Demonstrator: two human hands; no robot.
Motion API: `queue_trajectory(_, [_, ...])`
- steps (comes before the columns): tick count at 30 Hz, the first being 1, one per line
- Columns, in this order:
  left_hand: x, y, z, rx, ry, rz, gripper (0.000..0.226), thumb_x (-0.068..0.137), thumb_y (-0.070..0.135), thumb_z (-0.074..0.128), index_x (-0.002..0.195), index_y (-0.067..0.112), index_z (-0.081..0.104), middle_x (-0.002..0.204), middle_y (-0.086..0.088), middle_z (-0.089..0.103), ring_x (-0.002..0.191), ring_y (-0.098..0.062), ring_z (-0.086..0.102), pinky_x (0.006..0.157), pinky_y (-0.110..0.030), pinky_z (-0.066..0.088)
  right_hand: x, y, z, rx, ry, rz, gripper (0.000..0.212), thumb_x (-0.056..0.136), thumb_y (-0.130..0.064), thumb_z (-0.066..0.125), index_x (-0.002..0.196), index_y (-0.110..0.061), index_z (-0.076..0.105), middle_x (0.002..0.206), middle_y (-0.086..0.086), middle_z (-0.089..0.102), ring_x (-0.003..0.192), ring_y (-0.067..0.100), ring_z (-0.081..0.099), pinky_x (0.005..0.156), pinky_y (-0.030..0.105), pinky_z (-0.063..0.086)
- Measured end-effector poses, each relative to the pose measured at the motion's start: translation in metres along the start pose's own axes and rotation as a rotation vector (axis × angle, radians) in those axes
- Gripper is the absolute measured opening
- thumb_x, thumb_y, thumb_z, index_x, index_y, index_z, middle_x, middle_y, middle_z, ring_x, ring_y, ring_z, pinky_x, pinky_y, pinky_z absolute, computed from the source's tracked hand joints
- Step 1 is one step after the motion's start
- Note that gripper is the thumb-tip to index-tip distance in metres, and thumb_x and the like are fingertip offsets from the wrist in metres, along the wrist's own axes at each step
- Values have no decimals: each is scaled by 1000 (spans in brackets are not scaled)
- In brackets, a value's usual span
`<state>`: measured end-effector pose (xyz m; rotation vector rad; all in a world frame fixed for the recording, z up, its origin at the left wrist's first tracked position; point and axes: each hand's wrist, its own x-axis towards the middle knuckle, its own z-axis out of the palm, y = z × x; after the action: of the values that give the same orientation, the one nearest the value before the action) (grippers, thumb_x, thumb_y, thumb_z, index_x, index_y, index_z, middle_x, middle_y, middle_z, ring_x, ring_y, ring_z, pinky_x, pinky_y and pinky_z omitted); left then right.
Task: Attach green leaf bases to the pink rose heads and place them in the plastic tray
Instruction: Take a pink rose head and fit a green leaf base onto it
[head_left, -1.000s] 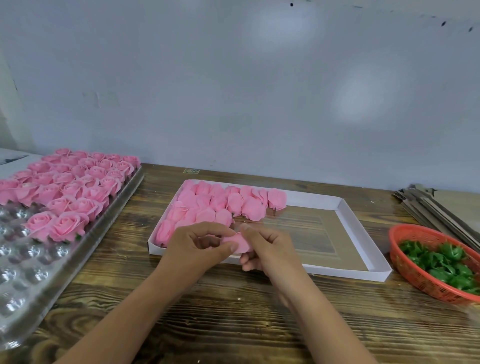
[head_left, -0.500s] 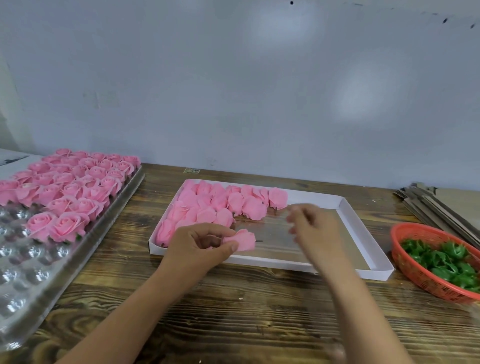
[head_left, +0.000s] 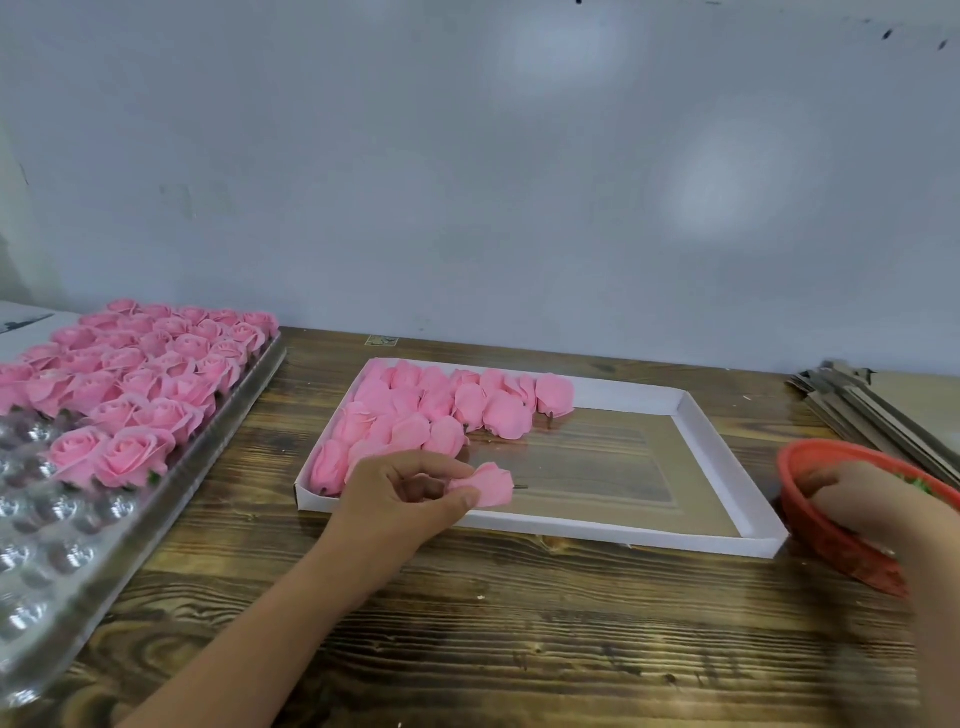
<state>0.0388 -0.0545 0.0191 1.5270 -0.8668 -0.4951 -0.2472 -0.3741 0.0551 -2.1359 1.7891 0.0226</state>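
One pink rose head (head_left: 485, 484) is pinched between thumb and fingertips of the left hand (head_left: 402, 493), just below the middle of the frame, over the near edge of the white cardboard box (head_left: 727, 452); a short dark stub can be seen poking out of its right side. The right hand (head_left: 872, 506) is sunk into the red basket (head_left: 831, 545) at the right edge of the frame, where a bit of the green leaf bases (head_left: 919, 484) can just be made out past the knuckles. Its fingers are hidden and blurred, so whether anything is gripped can't be told. More loose rose heads (head_left: 441, 405) are packed into the upper left part of the box, lying on their sides. At the left of the frame, the clear plastic tray (head_left: 67, 566) is filled in its far rows with finished roses (head_left: 145, 364) sitting face up, while its near pockets are bare. Everything is set on a dark wooden table (head_left: 519, 623), and a pile of flat cardboard pieces (head_left: 872, 405) is stacked at the right, behind the basket.
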Motion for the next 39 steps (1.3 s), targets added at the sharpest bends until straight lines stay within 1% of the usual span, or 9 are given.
queue_trajectory(5, [0, 1, -1, 19, 2, -12, 24, 76, 25, 84, 85, 46, 78, 88, 14, 75, 84, -1, 65, 70, -17, 57, 11, 4, -1, -105, 23, 45, 30, 95, -12, 53, 121, -5, 66, 120, 17, 63, 102, 32, 60, 95, 44, 50])
queue_trajectory(8, [0, 2, -1, 9, 1, -17, 25, 77, 23, 84, 85, 46, 78, 86, 15, 75, 85, 1, 66, 68, -15, 56, 13, 6, -6, -78, 99, 53, 24, 94, -20, 57, 106, -6, 72, 100, 14, 69, 86, 30, 65, 76, 36, 53])
queue_trajectory(12, [0, 2, 0, -7, 9, -11, 27, 77, 20, 84, 82, 46, 79, 87, 17, 75, 85, 4, 66, 67, -12, 54, 10, 10, -13, 156, 197, 47, 21, 84, -27, 69, 75, -8, 70, 71, 14, 68, 66, 31, 65, 58, 31, 49])
queue_trajectory(17, [0, 1, 0, -16, 11, -21, 25, 77, 21, 84, 85, 44, 79, 89, 16, 75, 87, 2, 66, 69, -15, 56, -7, 4, -14, 519, 537, -125, 17, 77, -35, 61, 70, -19, 61, 68, 8, 66, 65, 28, 61, 61, 38, 52])
queue_trajectory(20, [1, 0, 1, -27, 16, -46, 25, 76, 21, 84, 84, 44, 79, 90, 15, 75, 88, 1, 66, 74, -20, 57, -23, -10, -13, 745, 591, -207, 22, 73, -37, 62, 67, -16, 57, 63, 11, 68, 59, 31, 63, 66, 46, 55])
queue_trajectory(25, [2, -1, -1, -52, -1, -59, 22, 77, 22, 84, 86, 41, 79, 94, 17, 75, 92, 0, 67, 78, -22, 56, -53, -54, -1, 1149, 416, -390, 19, 91, -25, 66, 78, -21, 53, 64, 2, 58, 43, 7, 45, 42, 21, 37])
queue_trajectory(30, [3, -2, -1, -71, -4, -84, 20, 77, 23, 84, 87, 40, 80, 95, 17, 75, 99, -11, 67, 87, -30, 58, -72, -96, 25, 1307, 89, -465, 26, 95, -19, 61, 74, -23, 46, 57, -8, 36, 42, 4, 28, 35, 15, 23])
queue_trajectory(35, [2, -2, -2, -88, -8, -93, 19, 77, 24, 83, 88, 39, 80, 96, 14, 76, 104, -16, 67, 92, -35, 58, -90, -132, 59, 1247, -179, -499, 9, 96, -23, 60, 90, -18, 57, 65, -1, 57, 47, 10, 46, 39, 19, 33])
queue_trajectory(39, [2, -2, -4, -88, -2, -87, 20, 77, 24, 83, 89, 40, 79, 96, 14, 76, 102, -14, 67, 89, -31, 58, -98, -144, 77, 1137, -274, -476, 19, 96, -32, 53, 98, -15, 62, 74, 3, 72, 47, 11, 51, 39, 21, 35])
